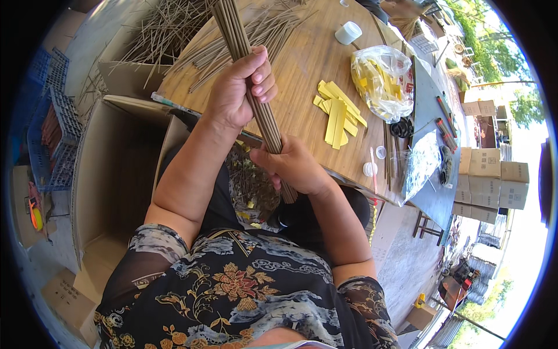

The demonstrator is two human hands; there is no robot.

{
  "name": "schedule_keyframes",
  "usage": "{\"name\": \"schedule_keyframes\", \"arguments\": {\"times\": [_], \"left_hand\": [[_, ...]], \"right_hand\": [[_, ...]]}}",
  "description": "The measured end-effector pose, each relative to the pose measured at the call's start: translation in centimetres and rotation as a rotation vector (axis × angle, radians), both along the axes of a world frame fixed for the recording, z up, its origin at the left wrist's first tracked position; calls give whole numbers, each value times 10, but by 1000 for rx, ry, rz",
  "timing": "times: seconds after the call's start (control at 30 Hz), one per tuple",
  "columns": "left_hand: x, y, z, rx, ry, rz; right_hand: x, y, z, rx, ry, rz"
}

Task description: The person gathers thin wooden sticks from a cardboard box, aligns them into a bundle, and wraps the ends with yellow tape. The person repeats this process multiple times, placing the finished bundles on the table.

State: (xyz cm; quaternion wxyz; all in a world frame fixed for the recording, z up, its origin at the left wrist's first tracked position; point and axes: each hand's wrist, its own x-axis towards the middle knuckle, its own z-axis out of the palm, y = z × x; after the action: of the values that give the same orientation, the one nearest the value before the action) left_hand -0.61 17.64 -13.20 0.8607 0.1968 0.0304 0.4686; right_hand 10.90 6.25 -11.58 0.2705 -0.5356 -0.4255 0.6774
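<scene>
A long bundle of thin brown sticks [268, 127], much like incense sticks, slants across my front from the table edge down to my lap. My left hand [241, 87] is wrapped round its upper part, thumb up along the sticks. Lower down, my right hand [293, 167] closes round the bundle near its bottom end, which pokes out below the fingers. On the wooden table [308, 52] ahead lie loose sticks [215, 58] of the same kind. Several yellow paper strips [337, 116] lie in a small heap to the right of my hands.
A clear plastic bag [381, 81] with yellow pieces and a white cup [347, 33] stand on the table. At my left is an open cardboard box [90, 180]; beyond it another box holds a stick pile [168, 35]. Blue crates [58, 134] are farther left, stacked cartons [488, 177] at right.
</scene>
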Motion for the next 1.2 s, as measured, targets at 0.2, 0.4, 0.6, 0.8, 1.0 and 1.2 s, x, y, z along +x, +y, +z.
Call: {"name": "schedule_keyframes", "arguments": {"times": [0.2, 0.4, 0.6, 0.8, 1.0, 1.2], "left_hand": [[0, 4, -5, -93, 208, 130], [7, 2, -7, -158, 301, 243], [12, -3, -14, -165, 367, 283], [10, -3, -11, -111, 188, 182], [-1, 4, 1, 8, 35, 304], [-6, 10, -6, -129, -41, 304]], "right_hand": [[-9, 1, 2, 10, -257, -10], [-10, 0, -19, 183, -544, -106], [-11, 1, -25, 345, -808, -156], [-7, 2, -19, 380, -850, -160], [-3, 3, -17, 525, -1075, -171], [4, 11, -13, 552, -1108, -246]]}}
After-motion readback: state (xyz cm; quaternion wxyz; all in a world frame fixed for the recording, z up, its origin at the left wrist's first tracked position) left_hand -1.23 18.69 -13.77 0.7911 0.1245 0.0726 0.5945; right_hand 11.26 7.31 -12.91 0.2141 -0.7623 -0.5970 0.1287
